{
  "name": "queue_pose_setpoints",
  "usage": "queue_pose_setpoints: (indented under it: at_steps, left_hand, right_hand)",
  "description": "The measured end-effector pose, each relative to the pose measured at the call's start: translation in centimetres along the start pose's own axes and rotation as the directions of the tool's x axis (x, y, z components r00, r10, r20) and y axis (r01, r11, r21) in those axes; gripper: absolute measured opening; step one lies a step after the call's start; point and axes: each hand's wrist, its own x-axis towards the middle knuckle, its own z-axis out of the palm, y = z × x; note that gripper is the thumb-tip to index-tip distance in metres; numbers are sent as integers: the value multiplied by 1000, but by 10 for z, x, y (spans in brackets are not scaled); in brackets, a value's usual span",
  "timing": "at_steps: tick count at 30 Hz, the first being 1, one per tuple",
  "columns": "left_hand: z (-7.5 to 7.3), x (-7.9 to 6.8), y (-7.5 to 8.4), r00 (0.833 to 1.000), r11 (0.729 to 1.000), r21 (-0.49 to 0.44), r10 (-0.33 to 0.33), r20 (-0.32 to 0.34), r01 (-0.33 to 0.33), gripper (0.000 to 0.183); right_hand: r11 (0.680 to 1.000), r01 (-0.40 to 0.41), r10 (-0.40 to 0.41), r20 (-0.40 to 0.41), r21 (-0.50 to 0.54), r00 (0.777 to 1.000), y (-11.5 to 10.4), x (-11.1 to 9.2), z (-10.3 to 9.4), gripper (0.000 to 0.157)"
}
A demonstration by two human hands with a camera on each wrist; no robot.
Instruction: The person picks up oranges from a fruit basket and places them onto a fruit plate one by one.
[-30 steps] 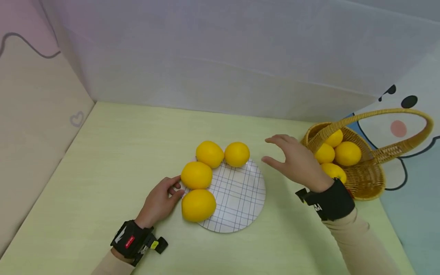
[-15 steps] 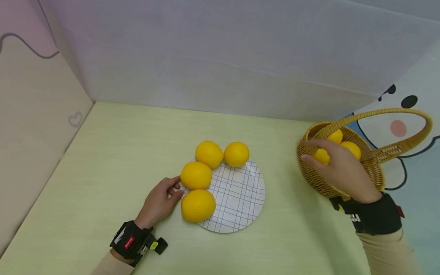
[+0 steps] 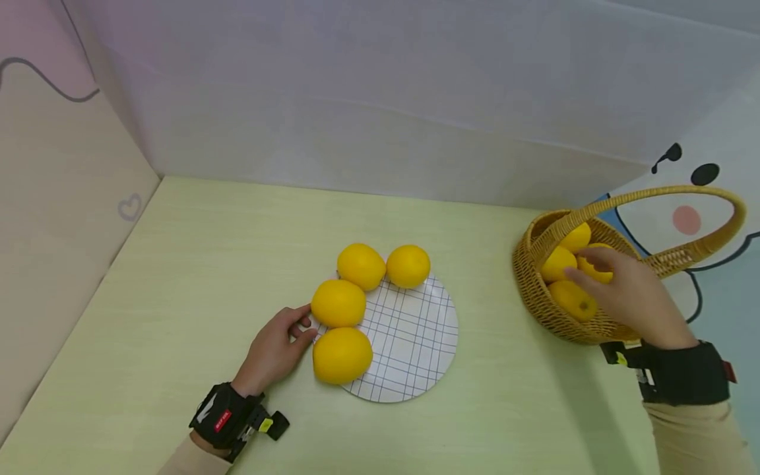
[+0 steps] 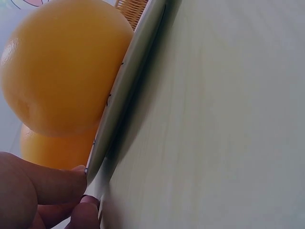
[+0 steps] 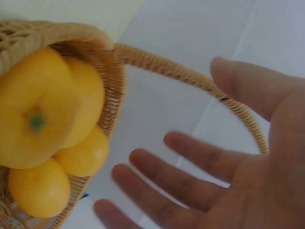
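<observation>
A round white plate [image 3: 410, 343] with a blue grid lies on the table, and several yellow lemons [image 3: 342, 355] sit along its left and far edge. My left hand [image 3: 273, 349] pinches the plate's left rim; in the left wrist view the thumb lies at the upper edge and curled fingers are below. At the right stands a wicker basket [image 3: 537, 316] holding several more lemons [image 3: 572, 300]. Over its opening hovers my right hand [image 3: 638, 297], close to the lemons. The right wrist view shows its fingers [image 5: 176, 181] spread and holding nothing.
The basket's tall arched handle [image 3: 671, 191] rises over the opening, beyond my right hand. A pale cloth wall [image 3: 380, 99] stands behind the table, with printed side panels at left and right.
My right hand has moved right, from beside the plate to over the basket. The left hand and the lemons on the plate stay where they were.
</observation>
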Motion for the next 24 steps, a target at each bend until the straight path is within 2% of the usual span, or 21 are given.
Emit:
queue_pose_setpoints:
  at_steps: [4,12,17,24]
  left_hand:
    - [-2,-1,2,1000,1000,-2,0,-1,0,44]
    - [-2,-1,2,1000,1000,-1,11,-14,-11,44]
    - [-3,-2,3,1000,1000,-7,1,-4,-1,44]
    - [-3,-2,3,1000,1000,-8,-6,3,6,44]
  right_hand:
    - [997,-78,81,116,-29,990,16,8,1,86]
    - [988,-139,150,227,-66,962,38,22,11,95]
    - [991,-120,130,262,-52,956,47,27,21,89]
    - [999,-40,42,263,-12,964,50,29,36,75]
